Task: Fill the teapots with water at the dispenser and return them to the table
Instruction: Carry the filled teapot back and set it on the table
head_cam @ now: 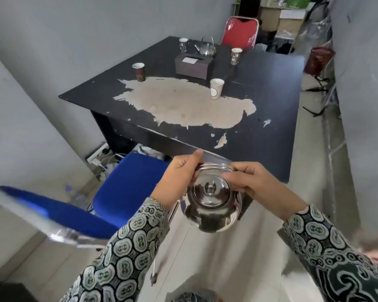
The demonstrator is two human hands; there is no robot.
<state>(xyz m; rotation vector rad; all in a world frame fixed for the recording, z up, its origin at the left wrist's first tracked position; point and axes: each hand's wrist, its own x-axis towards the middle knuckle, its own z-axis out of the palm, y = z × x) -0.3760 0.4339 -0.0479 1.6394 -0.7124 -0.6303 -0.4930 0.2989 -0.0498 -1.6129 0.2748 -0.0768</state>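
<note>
Held teapot: a round, polished steel teapot [212, 203] with a knobbed lid is carried in the air in front of the near edge of the table, above pale floor; its spout cannot be made out.
Left hand: the left hand [177, 179] curls around the left end of the pot's raised handle, thumb up; the fingers' far side is hidden.
Right hand: the right hand [251, 182] grips the handle's right side, fingers folded over the lid rim; the handle itself is mostly covered by both hands.
Sleeves: patterned green-and-cream sleeves [127, 247] cover both forearms, cut off at the bottom edge.
Table: a black square table [271, 118] with a large worn, pale patch in its top.
Second teapot: a small steel teapot with wire handle [206, 48] stands at the far side, just behind a dark brown tissue box [193, 65].
Cups: four paper cups [216, 88] stand around the box; their prints are too small to read.
Chairs: a blue padded chair [127, 182], blurred at its back, sits left of the hands; a red chair [240, 31] stands behind the table.
Under table: tangled cables and a power strip [100, 155], partly hidden.
</note>
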